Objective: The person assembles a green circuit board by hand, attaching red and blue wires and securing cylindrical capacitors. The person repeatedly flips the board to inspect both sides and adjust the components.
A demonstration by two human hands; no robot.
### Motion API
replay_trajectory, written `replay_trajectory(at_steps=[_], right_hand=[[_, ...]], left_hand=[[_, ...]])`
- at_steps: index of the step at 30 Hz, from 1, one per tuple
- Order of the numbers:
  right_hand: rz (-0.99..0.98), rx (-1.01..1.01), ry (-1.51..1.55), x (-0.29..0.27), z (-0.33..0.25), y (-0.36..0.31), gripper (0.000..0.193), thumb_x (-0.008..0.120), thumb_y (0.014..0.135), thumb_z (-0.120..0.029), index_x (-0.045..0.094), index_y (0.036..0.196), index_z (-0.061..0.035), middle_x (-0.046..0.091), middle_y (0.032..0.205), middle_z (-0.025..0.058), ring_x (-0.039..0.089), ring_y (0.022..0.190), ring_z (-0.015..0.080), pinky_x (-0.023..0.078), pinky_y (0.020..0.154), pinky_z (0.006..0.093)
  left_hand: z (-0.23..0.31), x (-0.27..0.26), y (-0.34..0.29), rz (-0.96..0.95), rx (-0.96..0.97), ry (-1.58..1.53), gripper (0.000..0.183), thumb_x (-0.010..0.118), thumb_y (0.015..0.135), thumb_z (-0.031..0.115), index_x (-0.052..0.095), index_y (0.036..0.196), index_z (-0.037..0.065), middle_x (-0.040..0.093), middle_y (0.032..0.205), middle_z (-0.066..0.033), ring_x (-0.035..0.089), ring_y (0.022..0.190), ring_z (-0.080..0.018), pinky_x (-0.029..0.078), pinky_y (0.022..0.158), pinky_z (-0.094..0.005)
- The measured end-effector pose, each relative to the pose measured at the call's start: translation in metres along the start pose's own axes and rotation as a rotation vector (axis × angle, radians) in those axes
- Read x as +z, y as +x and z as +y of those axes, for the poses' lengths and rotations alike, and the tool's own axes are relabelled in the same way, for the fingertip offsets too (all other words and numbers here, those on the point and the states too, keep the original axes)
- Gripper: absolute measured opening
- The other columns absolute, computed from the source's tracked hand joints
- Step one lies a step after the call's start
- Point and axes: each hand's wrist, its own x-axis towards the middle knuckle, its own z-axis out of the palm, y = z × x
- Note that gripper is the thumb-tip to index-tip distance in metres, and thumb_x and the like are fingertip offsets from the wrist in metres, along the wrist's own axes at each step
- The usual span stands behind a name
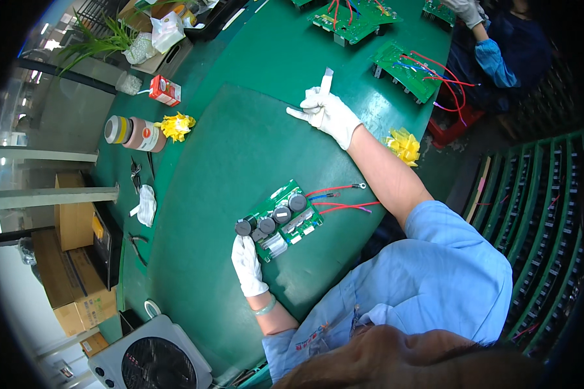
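A green circuit board [285,217] with several round black capacitors and red and blue wires [340,198] lies on the dark green mat [227,149]. My left hand [248,262], in a white glove, grips the board's near-left corner. My right hand [328,113], also gloved, is stretched out to the mat's far edge. It pinches a small pale strip [328,81] that sticks up above the fingers, and one finger points left.
Two more wired boards [353,19] [409,68] lie farther along the green table, near a co-worker's gloved hand [464,10]. Yellow rags [403,146] [177,125], a jar [135,133], a red carton [165,90], pliers [136,245] and a fan [152,356] sit left. Green racks [538,214] stand right.
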Motion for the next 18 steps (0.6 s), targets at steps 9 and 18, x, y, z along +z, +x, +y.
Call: replay_trajectory(at_steps=[9, 18], right_hand=[[0.025, -0.103, 0.118, 0.011, 0.001, -0.006, 0.116, 0.046, 0.079, 0.019, -0.008, 0.141, -0.0618, 0.039, 0.076, -0.0050, 0.045, 0.060, 0.0074, 0.034, 0.113, 0.0518], [-0.030, -0.144, 0.093, 0.006, 0.007, -0.005, 0.119, 0.048, 0.079, 0.019, -0.013, 0.143, -0.0593, 0.045, 0.083, -0.0033, 0.045, 0.062, 0.0102, 0.039, 0.110, 0.0492]], left_hand=[[0.013, 0.000, -0.002, -0.025, -0.021, 0.061, 0.037, 0.049, 0.101, 0.028, 0.058, 0.117, -0.004, 0.063, 0.099, -0.0095, 0.054, 0.088, -0.0149, 0.044, 0.080, -0.0299], [0.007, -0.003, -0.002, -0.039, -0.048, 0.000, 0.038, 0.052, 0.100, 0.026, 0.058, 0.121, -0.004, 0.064, 0.106, -0.0096, 0.056, 0.094, -0.0154, 0.044, 0.085, -0.0298]])
